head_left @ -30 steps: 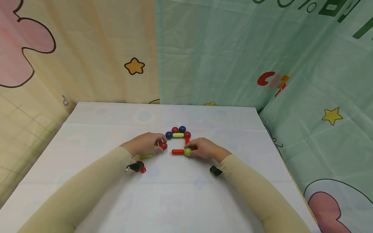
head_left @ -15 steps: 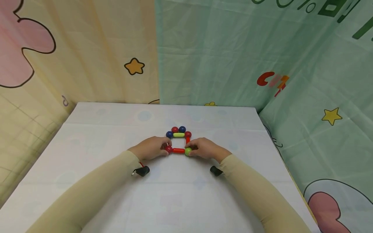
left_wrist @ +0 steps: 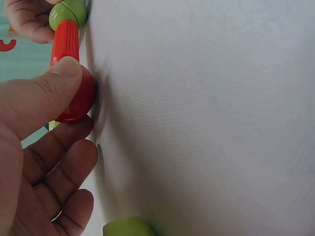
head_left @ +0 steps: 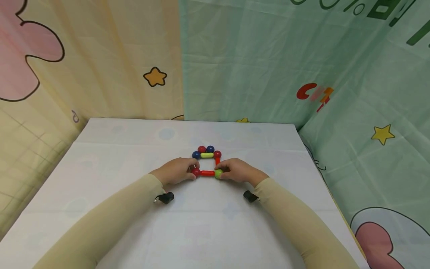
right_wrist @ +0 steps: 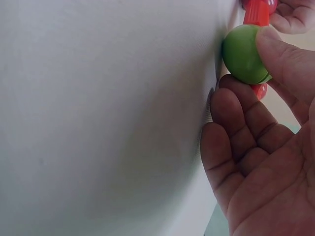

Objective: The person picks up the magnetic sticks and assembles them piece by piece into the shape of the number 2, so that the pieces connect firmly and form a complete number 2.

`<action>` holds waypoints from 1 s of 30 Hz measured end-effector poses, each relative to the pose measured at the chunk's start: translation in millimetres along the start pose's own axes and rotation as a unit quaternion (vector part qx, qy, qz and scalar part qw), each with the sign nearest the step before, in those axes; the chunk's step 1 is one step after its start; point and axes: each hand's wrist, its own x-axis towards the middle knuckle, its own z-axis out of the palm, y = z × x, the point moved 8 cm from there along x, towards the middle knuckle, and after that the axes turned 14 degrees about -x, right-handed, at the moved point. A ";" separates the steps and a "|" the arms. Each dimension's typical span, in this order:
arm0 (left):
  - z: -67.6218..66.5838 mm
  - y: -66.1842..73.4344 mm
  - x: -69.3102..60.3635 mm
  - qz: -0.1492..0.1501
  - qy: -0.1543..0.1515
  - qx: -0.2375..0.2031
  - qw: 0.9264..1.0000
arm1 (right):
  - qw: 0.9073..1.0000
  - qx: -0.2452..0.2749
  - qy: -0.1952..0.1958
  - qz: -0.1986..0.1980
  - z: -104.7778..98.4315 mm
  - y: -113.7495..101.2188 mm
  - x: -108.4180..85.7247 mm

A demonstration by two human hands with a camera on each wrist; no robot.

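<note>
My left hand (head_left: pixel 176 170) pinches a red ball (left_wrist: pixel 81 98) between thumb and forefinger at the front left corner of a small frame of balls and rods. A red rod (head_left: pixel 207 173) joins that ball to a green ball (right_wrist: pixel 245 54), which my right hand (head_left: pixel 240 171) pinches at the front right corner. Another red rod (head_left: pixel 217 161) runs back to a second red ball (head_left: pixel 217 154). Along the back, a yellow-green rod (head_left: pixel 206 155) reaches to a blue ball (head_left: pixel 196 154). My left fingers hide what lies between the blue ball and the held red one.
Behind the back rod sit another red ball (head_left: pixel 201 149) and another blue ball (head_left: pixel 210 149). A green piece (left_wrist: pixel 129 226), partly cut off, shows low in the left wrist view. White cloth covers the table (head_left: pixel 208 224), with printed curtains (head_left: pixel 235 63) behind it.
My left hand has moved right, bringing its red ball against the free end of the front red rod. Both hands and the frame have since shifted slightly right.
</note>
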 end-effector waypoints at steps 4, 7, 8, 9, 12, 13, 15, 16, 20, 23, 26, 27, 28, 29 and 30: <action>-0.8 -0.5 0.5 0.000 0.001 -0.005 1.000 | 1.000 0.008 0.005 0.007 1.2 1.8 1.4; -1.7 -0.2 0.4 0.004 0.000 -0.006 1.000 | 1.000 0.006 0.012 0.004 1.2 1.6 1.3; -1.9 0.0 0.2 0.005 0.000 -0.007 1.000 | 1.000 0.005 0.014 0.002 1.0 1.2 1.2; -2.1 0.2 0.0 0.006 0.000 -0.007 1.000 | 1.000 0.003 0.016 -0.001 0.8 0.7 1.1; -2.7 0.7 -0.4 0.008 0.001 -0.009 1.000 | 1.000 -0.003 0.021 -0.005 0.1 -0.4 0.4; -2.8 0.9 -0.5 0.008 0.001 -0.010 1.000 | 1.000 -0.004 0.021 -0.005 0.1 -0.5 0.1; -3.1 0.7 -0.4 0.009 0.001 -0.012 1.000 | 1.000 -0.007 0.022 -0.004 0.0 -0.7 0.0; -3.2 0.6 -0.2 0.009 0.001 -0.012 1.000 | 1.000 -0.008 0.022 -0.003 -0.1 -1.0 0.0; -2.9 -0.9 0.9 0.006 0.000 -0.016 1.000 | 1.000 -0.008 0.021 0.000 -0.2 -1.8 0.1; -2.8 -1.9 1.6 0.006 -0.001 -0.021 1.000 | 1.000 -0.007 0.021 0.002 0.1 -1.8 0.2; -3.8 -3.1 1.1 0.008 0.001 -0.025 1.000 | 1.000 -0.005 0.020 0.004 0.5 -1.5 0.4; -4.4 -3.4 0.7 0.009 0.002 -0.026 1.000 | 1.000 -0.004 0.020 0.005 0.5 -1.4 0.6; -5.2 -3.9 0.0 0.010 0.002 -0.028 1.000 | 1.000 -0.002 0.019 0.006 0.5 -1.2 0.6; -6.2 -4.7 -0.7 0.009 0.004 -0.030 0.999 | 1.000 -0.001 0.019 0.006 0.6 -1.2 0.7; -7.2 -5.8 -1.6 0.006 0.005 -0.034 0.999 | 1.000 0.000 0.018 0.007 0.6 -1.1 0.7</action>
